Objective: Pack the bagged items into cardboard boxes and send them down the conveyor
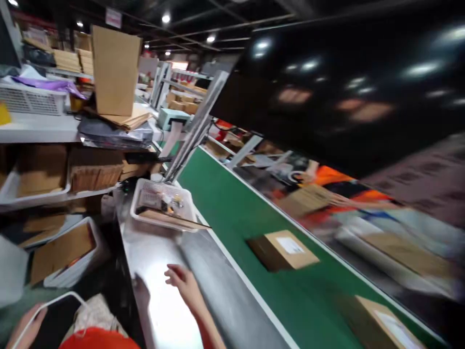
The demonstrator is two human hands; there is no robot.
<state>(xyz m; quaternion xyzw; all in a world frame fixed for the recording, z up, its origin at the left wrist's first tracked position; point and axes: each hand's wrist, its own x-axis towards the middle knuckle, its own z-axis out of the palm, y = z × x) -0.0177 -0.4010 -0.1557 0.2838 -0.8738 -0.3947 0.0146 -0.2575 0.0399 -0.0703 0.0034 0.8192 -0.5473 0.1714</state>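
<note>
My right hand [183, 285] hovers over the shiny metal worktop [212, 278], its fingers loosely bent and apart, with nothing in them. Beyond it on the worktop stands a white plastic basket [191, 206] holding small items and a flat brown cardboard piece [170, 218] that sticks out over the rim. My left hand [31, 325] is low at the left edge, blurred and partly cut off. A thin white curved cord or rim [54, 301] passes in front of it; whether the fingers grip it I cannot make out.
A green conveyor belt [225, 198] runs alongside, carrying labelled cardboard boxes [290, 249]. Overhead at right hangs a large dark panel [327, 87]. Shelves [39, 133] with cartons and a white bin [74, 271] stand left. Across the belt, a person in an orange top [334, 174] is blurred.
</note>
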